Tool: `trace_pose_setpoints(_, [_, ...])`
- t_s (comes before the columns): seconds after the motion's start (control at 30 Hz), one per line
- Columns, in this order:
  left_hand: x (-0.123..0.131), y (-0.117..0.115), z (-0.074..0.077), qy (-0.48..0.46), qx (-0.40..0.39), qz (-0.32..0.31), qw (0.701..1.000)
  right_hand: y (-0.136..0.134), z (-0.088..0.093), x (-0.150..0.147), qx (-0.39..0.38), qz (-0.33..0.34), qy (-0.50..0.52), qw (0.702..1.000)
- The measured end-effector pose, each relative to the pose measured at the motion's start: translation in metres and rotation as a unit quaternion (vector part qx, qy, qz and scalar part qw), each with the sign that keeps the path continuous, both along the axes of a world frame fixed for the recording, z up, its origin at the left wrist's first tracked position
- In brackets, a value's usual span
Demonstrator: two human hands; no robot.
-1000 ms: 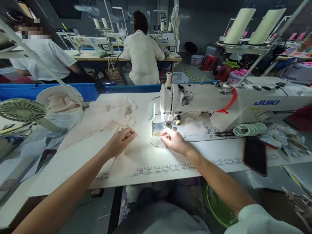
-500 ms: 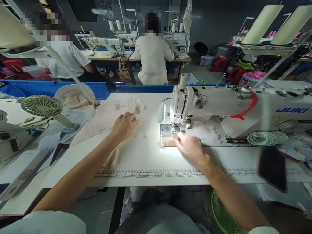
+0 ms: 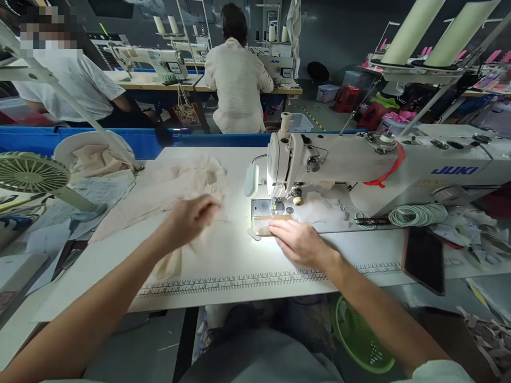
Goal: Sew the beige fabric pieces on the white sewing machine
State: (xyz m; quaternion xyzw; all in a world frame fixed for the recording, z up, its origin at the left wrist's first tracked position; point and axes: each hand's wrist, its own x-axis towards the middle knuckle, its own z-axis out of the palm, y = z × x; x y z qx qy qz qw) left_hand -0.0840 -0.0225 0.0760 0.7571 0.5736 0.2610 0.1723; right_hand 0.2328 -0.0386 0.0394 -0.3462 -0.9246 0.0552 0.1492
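My left hand [image 3: 195, 215] is over the pale pink fabric [image 3: 139, 210] on the left of the table. Its fingers look curled but are smeared by motion, so I cannot tell whether they hold anything. A yellowish piece of cloth [image 3: 171, 263] lies just below it. My right hand [image 3: 297, 242] rests at the front of the white sewing machine [image 3: 331, 159], fingers stretched out and flat. Its fingertips touch the clear and tan plate [image 3: 261, 226] in front of the needle and presser foot [image 3: 275, 206]. Whitish fabric [image 3: 321, 208] lies on the machine bed under the arm.
A green fan [image 3: 34, 173] and papers are at the left. A phone [image 3: 423, 259] and a coil of pale cord [image 3: 417, 214] lie at the right. A printed ruler [image 3: 239, 282] runs along the front edge, above a green basket [image 3: 359, 340]. Two people sit ahead.
My left hand has come off the ruffled fabric and moved towards me. My right hand's fingers have straightened and flattened on the plate. The whole view has shifted, with things sliding left.
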Motion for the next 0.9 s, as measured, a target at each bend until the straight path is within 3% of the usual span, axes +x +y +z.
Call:
trace_pose_setpoints(0.07, [0.015,0.003,-0.016,0.013,-0.066,-0.072,0.995,-0.003,-0.003,-0.003,0.016,-0.004,-0.040,0.999])
trace_pose_setpoints(0.17, [0.028,0.018,-0.029,0.016,-0.086,-0.074,0.993,-0.005,-0.004,-0.006,0.044,-0.027,-0.082,0.995])
trace_pose_setpoints(0.27, [0.035,0.033,-0.023,0.017,-0.082,-0.049,0.995,-0.005,-0.004,-0.007,0.068,-0.043,-0.103,0.991])
trace_pose_setpoints(0.4, [0.063,0.036,-0.011,-0.033,-0.106,-0.128,0.986,-0.004,-0.006,-0.006,0.090,-0.039,-0.109,0.989])
trace_pose_setpoints(0.57, [0.101,0.044,-0.021,-0.103,-0.181,-0.158,0.965,-0.001,-0.010,-0.005,0.105,-0.027,-0.090,0.990])
trace_pose_setpoints(0.73, [0.102,0.056,-0.038,-0.117,-0.211,-0.152,0.959,0.000,-0.011,-0.002,0.090,-0.018,-0.076,0.993])
trace_pose_setpoints(0.9, [0.100,0.059,-0.043,-0.106,-0.221,-0.143,0.959,0.003,-0.010,0.002,0.070,-0.047,-0.040,0.996])
